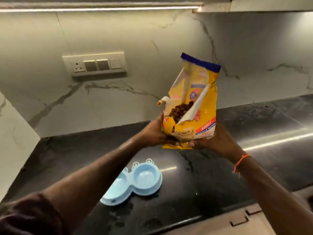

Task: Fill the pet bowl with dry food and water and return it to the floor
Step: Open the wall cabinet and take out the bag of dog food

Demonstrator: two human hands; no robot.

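A yellow bag of dry pet food with a blue sealed end pointing up is held in the air above the black counter. Its side is torn open and brown kibble shows inside. My left hand grips the bag's lower left side, and my right hand holds its lower right. A light blue double pet bowl sits on the counter below and to the left of the bag; both cups look empty. My left forearm crosses over part of the bowl's left cup.
The black stone counter runs to a marble backsplash with a switch and socket panel. A marble side wall closes the left. Drawer fronts with handles lie under the counter's front edge at lower right.
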